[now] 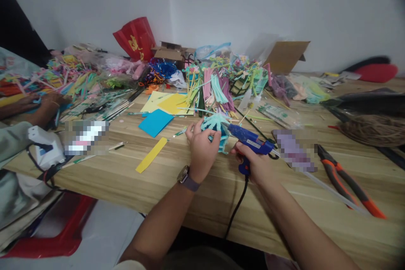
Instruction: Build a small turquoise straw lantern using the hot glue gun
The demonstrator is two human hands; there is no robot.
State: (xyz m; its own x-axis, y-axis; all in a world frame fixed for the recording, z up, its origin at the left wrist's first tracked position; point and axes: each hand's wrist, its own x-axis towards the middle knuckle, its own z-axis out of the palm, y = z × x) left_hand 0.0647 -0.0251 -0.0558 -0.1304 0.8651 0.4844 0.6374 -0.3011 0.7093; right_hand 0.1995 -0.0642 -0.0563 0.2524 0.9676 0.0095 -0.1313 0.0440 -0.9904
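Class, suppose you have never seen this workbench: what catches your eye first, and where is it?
The blue glue gun in the right hand stands out near the centre, its nozzle close to the teal craft piece in the left hand. Behind them spread colourful craft stems. A red bag stands at the back left, and orange-handled pliers lie at the right.

Behind the wooden counter [126, 181], which has light colour and visible grain, there is a plain, pale grey wall [253, 4] with one faint vertical line. At the lower left, a red plastic seat [63, 236] shows partly above the pale floor [107, 228]. The light is soft and rather dim.
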